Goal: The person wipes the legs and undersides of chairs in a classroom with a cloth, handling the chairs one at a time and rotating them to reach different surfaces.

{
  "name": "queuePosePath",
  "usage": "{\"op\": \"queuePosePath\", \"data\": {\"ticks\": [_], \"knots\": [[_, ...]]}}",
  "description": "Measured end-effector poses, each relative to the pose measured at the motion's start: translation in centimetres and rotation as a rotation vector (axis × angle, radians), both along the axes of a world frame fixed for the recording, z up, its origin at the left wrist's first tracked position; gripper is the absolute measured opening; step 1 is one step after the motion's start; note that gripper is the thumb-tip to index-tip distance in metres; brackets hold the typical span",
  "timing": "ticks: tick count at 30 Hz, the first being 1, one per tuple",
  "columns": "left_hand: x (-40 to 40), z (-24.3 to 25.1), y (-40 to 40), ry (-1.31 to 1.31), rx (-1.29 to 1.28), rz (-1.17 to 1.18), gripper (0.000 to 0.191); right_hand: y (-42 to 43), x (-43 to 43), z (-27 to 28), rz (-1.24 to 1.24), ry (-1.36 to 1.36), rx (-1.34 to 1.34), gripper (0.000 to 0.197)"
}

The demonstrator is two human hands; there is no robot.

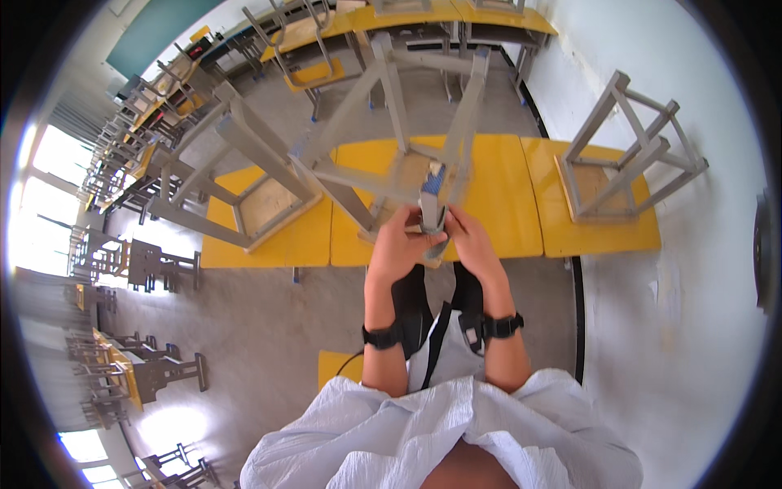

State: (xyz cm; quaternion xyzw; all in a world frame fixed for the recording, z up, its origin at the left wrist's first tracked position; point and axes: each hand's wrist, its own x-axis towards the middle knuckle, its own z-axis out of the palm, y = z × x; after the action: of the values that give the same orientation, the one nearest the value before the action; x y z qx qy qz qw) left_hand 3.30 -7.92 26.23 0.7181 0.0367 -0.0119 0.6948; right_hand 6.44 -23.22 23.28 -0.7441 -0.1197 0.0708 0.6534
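Note:
An upturned stool with grey metal legs (346, 194) rests on the yellow desk (498, 195) before me. My left hand (400, 244) and my right hand (469, 239) meet around its nearest leg, which points up towards me. Grey fabric (435, 244) wraps part of that leg between my fingers. Nearer the leg's tip is a blue patterned covering (433, 178) with a pale piece at its end. Another leg bears a similar bluish patch. Both hands grip the fabric and leg from opposite sides; some fingertips are hidden behind them.
One upturned stool (272, 198) stands close on the left, another (602, 189) on the right by the white wall (647, 318). Beyond lie more yellow desks (403, 18) with stools on top. Several desk rows line the left, near the windows. A yellow surface (333, 370) is beside me, low left.

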Motion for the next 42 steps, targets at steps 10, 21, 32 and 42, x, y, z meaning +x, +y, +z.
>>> {"op": "queuePosePath", "data": {"ticks": [10, 21, 32, 42], "knots": [[0.5, -5.3, 0.3, 0.109, 0.602, -0.125, 0.051, 0.4, 0.2, -6.0, 0.093, -0.035, -0.475, 0.026], [-0.2, 0.9, -0.6, -0.236, -0.160, 0.085, 0.046, 1.1, -1.0, 2.8, -0.141, -0.103, 0.136, 0.029], [1.6, -9.1, 1.0, 0.007, 0.117, -0.069, 0.061, 0.0, 1.0, -6.6, 0.056, 0.137, -0.026, 0.037], [1.7, -14.3, 0.7, 0.006, 0.299, -0.044, 0.059, 1.5, 0.6, -10.8, -0.001, 0.077, -0.501, 0.033]]}}
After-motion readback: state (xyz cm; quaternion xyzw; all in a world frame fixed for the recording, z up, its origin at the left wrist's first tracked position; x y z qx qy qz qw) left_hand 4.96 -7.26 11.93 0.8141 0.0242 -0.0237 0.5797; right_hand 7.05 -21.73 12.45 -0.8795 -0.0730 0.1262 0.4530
